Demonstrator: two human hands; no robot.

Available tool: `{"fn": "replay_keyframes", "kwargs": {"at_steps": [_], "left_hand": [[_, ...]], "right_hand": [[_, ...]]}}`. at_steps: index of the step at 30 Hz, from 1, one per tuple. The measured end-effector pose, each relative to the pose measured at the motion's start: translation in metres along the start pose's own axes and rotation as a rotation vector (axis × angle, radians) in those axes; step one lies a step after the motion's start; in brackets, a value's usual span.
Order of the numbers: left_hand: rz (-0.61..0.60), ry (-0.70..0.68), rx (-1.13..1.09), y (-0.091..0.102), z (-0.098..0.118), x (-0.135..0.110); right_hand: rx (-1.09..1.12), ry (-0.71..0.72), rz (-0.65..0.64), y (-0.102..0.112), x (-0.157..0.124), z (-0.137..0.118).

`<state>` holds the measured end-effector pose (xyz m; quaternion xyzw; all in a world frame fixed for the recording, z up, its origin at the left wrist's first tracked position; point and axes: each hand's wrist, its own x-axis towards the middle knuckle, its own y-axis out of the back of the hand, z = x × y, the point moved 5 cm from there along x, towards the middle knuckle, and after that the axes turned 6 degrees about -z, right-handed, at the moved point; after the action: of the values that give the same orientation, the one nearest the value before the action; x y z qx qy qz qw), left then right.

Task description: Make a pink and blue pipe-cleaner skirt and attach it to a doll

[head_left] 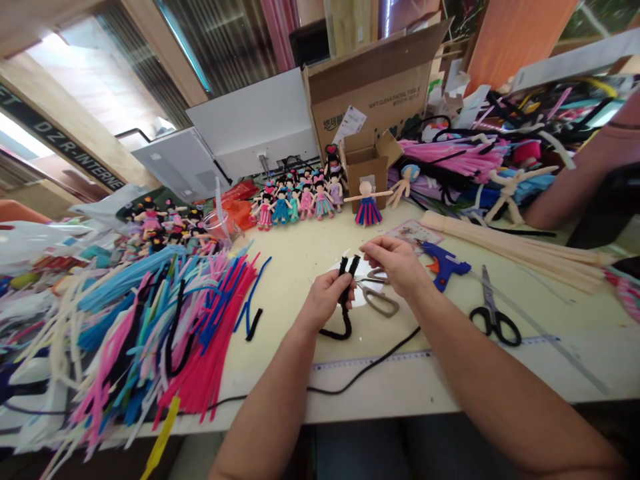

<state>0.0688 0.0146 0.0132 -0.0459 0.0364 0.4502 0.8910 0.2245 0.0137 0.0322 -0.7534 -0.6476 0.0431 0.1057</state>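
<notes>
A folded black pipe cleaner (341,333) is pinched in my left hand (327,297), its two fuzzy ends pointing up and a loop hanging below. My right hand (395,263) is just to the right, thumb and fingertips pressed together. Whatever is between those fingertips, if anything, is too small to make out. Beneath and between the hands lies a pair of scissors with greyish loop handles (383,304), partly covered by my hands. A blue glue gun (447,265) rests right of my right hand.
Black-handled scissors (494,321) lie at the right, beside beige pipe cleaners (525,247). Coloured pipe cleaners (210,333) cover the left side. Small dolls (305,197) stand at the back near a cardboard box (370,87). A black cable (365,370) crosses the front. Another person's arm (585,160) shows at right.
</notes>
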Motion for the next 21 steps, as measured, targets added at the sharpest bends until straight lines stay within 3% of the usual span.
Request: {"fn": "replay_keyframes", "kwargs": {"at_steps": [3, 9, 13, 16, 20, 21], "left_hand": [[0.010, -0.010, -0.019, 0.003, -0.001, 0.001], [-0.007, -0.016, 0.018, 0.003, 0.001, 0.002], [-0.004, -0.002, 0.006, 0.004, 0.001, 0.003], [0.044, 0.002, -0.030, 0.009, -0.001, 0.005], [0.126, 0.001, -0.109, 0.017, -0.005, 0.006], [0.134, 0.004, -0.134, 0.018, -0.006, 0.006]], "right_hand": [[0.048, 0.006, 0.035, 0.005, 0.003, 0.000], [-0.040, -0.010, -0.084, -0.015, -0.004, 0.003], [0.040, 0.065, 0.037, -0.015, 0.004, -0.005], [0.056, 0.174, 0.121, -0.009, 0.032, -0.033], [-0.164, 0.314, 0.224, 0.005, 0.099, -0.093], [-0.311, 0.316, 0.281, 0.011, 0.119, -0.106]]}}
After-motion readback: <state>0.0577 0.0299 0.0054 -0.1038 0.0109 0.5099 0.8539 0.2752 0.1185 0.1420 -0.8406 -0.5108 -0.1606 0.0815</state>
